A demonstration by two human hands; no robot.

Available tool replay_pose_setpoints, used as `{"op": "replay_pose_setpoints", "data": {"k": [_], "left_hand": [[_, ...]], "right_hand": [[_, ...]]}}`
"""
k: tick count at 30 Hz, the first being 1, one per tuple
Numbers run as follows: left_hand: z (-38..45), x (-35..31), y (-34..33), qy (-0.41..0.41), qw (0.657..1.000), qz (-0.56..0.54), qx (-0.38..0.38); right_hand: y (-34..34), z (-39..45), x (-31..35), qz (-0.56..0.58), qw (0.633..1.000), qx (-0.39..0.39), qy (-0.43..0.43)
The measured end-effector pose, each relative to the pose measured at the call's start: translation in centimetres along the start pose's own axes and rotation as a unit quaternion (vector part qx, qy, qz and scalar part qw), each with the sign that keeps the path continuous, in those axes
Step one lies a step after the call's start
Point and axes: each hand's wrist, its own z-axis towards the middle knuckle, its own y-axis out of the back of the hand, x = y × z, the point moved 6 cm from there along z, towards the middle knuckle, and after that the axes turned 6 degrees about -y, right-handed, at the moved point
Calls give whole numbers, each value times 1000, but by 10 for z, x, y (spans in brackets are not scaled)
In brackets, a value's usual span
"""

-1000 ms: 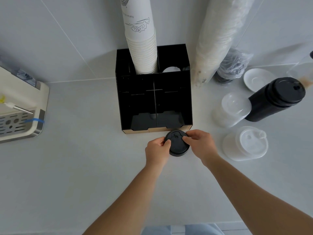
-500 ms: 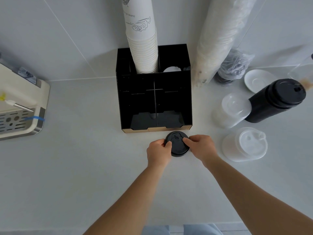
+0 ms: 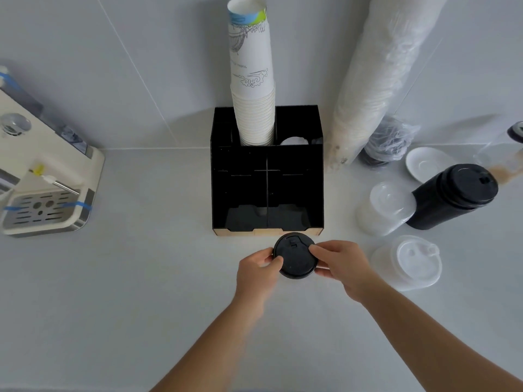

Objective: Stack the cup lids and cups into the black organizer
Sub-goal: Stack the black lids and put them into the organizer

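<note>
A short stack of black cup lids (image 3: 294,257) sits just in front of the black organizer (image 3: 314,165). My left hand (image 3: 259,268) grips its left edge and my right hand (image 3: 341,265) grips its right edge. A tall stack of white paper cups (image 3: 252,89) stands in the organizer's back left slot, and a white lid (image 3: 293,140) shows in the back right slot. The front compartments look dark and hold nothing I can make out.
To the right lie a tall stack of black lids (image 3: 452,196), two stacks of clear lids (image 3: 385,207) (image 3: 410,261), a white saucer (image 3: 427,162) and a plastic-wrapped sleeve of cups (image 3: 376,75). A cream coffee machine (image 3: 48,188) stands at the left.
Both hands stay on the black lids in front of the organizer; they have barely shifted. The camera view has tilted slightly.
</note>
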Motion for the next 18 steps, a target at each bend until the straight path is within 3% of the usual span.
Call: {"op": "replay_pose_setpoints", "data": {"k": [10, 18], "left_hand": [[-5, -51, 47, -61, 993, -96, -38], [11, -79, 79, -89, 984, -121, -96]], "right_hand": [[-24, -27, 70, -10, 992, 38, 117], [-67, -24, 117, -55, 989, 39, 129]]}}
